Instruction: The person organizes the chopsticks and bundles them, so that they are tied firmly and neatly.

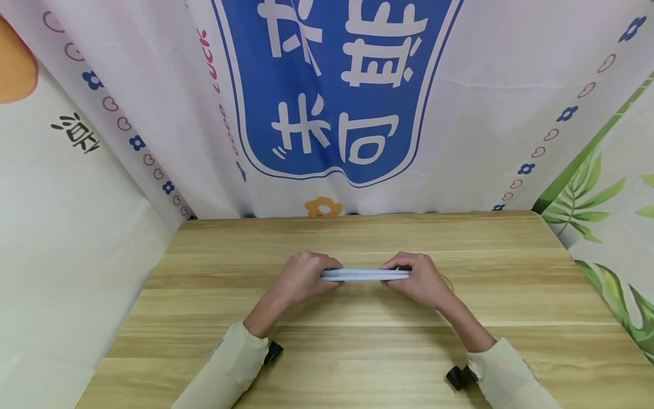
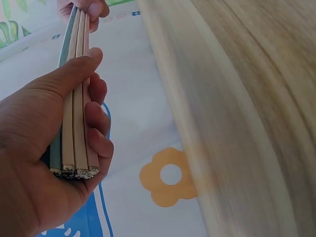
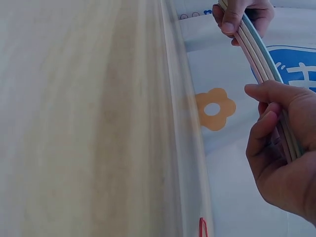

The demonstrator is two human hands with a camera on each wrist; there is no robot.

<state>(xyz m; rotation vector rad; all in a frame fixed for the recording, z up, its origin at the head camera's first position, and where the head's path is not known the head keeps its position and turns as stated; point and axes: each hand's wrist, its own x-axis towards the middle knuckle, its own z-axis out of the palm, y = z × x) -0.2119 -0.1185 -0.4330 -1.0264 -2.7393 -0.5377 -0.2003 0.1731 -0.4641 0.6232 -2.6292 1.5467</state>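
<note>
A stack of several thin notebooks [image 1: 364, 275] is held level across both hands, over the far middle part of the table. At its left end my left hand [image 1: 305, 275] grips the stack, thumb on one side and fingers curled round the other. My right hand [image 1: 420, 279] grips the opposite end in the same manner. Teal, beige and pink edges of the notebooks [image 2: 74, 123] lie side by side in the left wrist view. In the right wrist view the stack [image 3: 259, 59] bows slightly between the hands. The covers' faces are mostly hidden.
The wood-grain table [image 1: 327, 352] reaches back to a white curtain [image 1: 460, 170] with a blue printed panel and an orange flower. A thin red loop [image 3: 203, 227] shows near the right wrist. Small black devices [image 1: 460, 377] sit at both sleeve cuffs.
</note>
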